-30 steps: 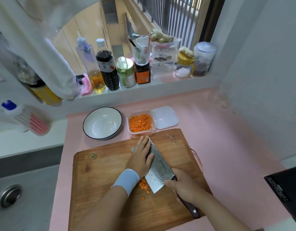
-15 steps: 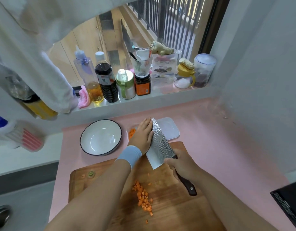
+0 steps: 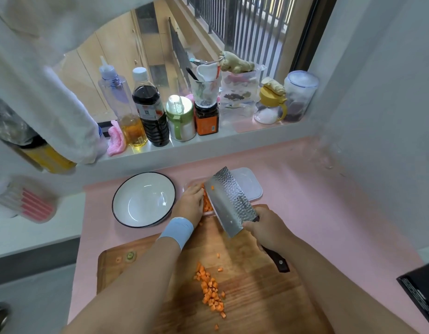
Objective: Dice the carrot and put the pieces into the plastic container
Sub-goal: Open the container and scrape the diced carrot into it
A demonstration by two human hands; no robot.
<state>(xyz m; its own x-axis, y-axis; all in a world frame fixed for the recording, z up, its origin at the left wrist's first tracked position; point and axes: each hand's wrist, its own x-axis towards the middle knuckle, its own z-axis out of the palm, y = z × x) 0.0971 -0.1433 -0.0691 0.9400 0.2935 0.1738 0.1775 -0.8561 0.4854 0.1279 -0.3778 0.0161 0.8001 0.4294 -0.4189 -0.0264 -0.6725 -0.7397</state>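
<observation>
My right hand (image 3: 266, 229) grips the dark handle of a hammered cleaver (image 3: 229, 200), its blade tilted over the plastic container (image 3: 186, 188). One carrot cube sticks to the blade. My left hand (image 3: 191, 203), with a blue wristband, hovers over the container, fingers apart beside the blade; diced carrot (image 3: 207, 204) shows between hand and blade. Most of the container is hidden. A loose pile of carrot cubes (image 3: 211, 292) lies on the wooden cutting board (image 3: 261, 292).
A white bowl with a dark rim (image 3: 144, 199) stands left of the container. The container's lid (image 3: 248, 183) lies behind the blade. Bottles and jars (image 3: 150, 109) line the sill. A black object (image 3: 419, 295) sits at the right edge. A carrot end (image 3: 130, 255) lies on the board.
Both hands lifted the cleaver from the board with a load of carrot and carried it over the container. My left hand has come off the blade's face.
</observation>
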